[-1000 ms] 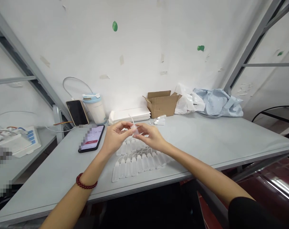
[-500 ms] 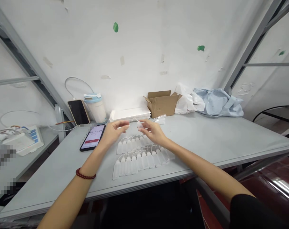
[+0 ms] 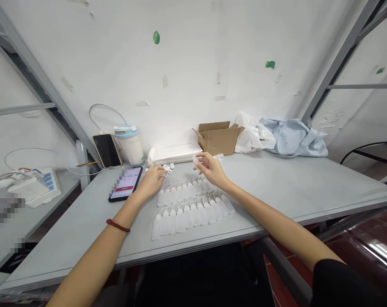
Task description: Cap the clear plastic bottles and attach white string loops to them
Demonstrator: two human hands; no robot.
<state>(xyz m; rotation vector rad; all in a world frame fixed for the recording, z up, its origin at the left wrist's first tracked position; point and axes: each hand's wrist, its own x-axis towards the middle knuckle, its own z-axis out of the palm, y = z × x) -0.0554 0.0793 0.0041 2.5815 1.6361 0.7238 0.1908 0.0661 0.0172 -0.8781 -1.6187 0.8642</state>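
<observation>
Since the earlier frame, lowered the left hand (image 3: 151, 180) to the small white parts (image 3: 169, 169) towards the far left of the table (image 3: 276, 187), and shifted the right hand (image 3: 212, 169) slightly right with a pale plastic piece (image 3: 195, 160). Now holding that piece between bent right fingertips, beyond the far side of the rows of plastic bottles (image 3: 193, 215), with left fingers narrow at the white parts, but cannot tell whether pinching one. Looks light, smooth and perhaps slightly springy, likely to slip if pinched at an edge, so best taken gently by the sides
</observation>
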